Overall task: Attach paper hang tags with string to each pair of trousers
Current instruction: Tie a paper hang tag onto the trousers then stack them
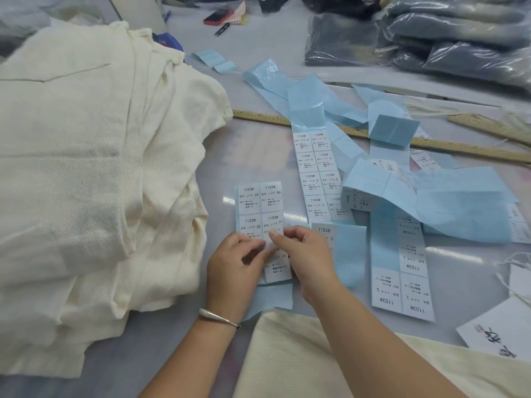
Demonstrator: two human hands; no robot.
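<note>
Head view: early stage, no tagging visible yet. Both hands are on the XS size-sticker strip (260, 214) lying flat on the desk (178, 334). Left hand (234, 271) has its grip curled in, fingertips pinching at the strip's lower part; right hand (301, 254) has thumb and forefinger closed on a sticker edge near the strip's middle, looks like peeling one label off the blue backing. My read: still prepping labels, not stringing. Hang tags (500, 331) with white string (514, 271) sit at the right desk edge, well apart from both hands, untouched. Cream trousers stack (86, 168) is piled on the left, just beside the strip; no tag or string visible on any of it. Another cream garment (290, 354) lies at the near edge between the forearms, also no tag showing. S strip (319, 173) and L strip (402, 271) lie to the right, most stickers still on; several empty blue backing strips (465, 205) are scattered over them, so some labels are already used. Bagged dark garments (431, 35) are stacked far right. Wooden ruler (474, 150) and thread snips (221, 28) lie idle. Left to do: sticker onto tag, string through, attach, repeat for the stack.
</note>
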